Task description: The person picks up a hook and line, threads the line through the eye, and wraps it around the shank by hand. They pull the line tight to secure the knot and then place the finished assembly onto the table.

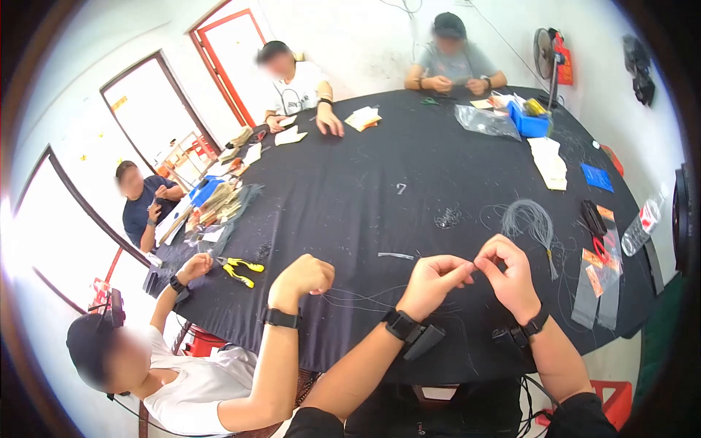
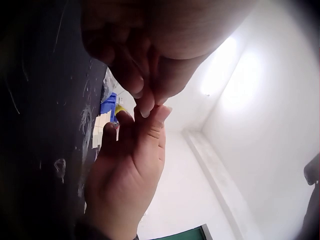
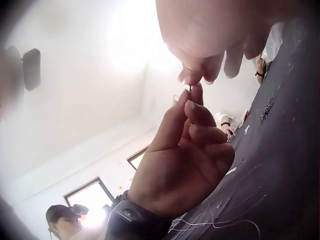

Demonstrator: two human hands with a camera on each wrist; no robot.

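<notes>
My left hand [image 1: 432,285] and right hand [image 1: 509,277] meet above the black table, thumbs and index fingertips pinched together. Between the fingertips, the right wrist view shows a thin dark sliver [image 3: 190,89] that both hands pinch; I cannot tell its kind. A fine loop of line [image 3: 175,98] stands out beside the left thumb. In the left wrist view the fingers hide whatever is held. Beyond my hands lie a coil of clear line [image 1: 529,223] and a heap of small dark wiry pieces [image 1: 447,217].
On the black tablecloth [image 1: 350,197], thin strands [image 1: 365,298] run between my left wrist and a neighbour's hand [image 1: 307,279]. Yellow-handled pliers [image 1: 241,269] lie farther left. Plastic packets [image 1: 595,292] and a bottle [image 1: 642,225] stand at right. Other people sit around the table.
</notes>
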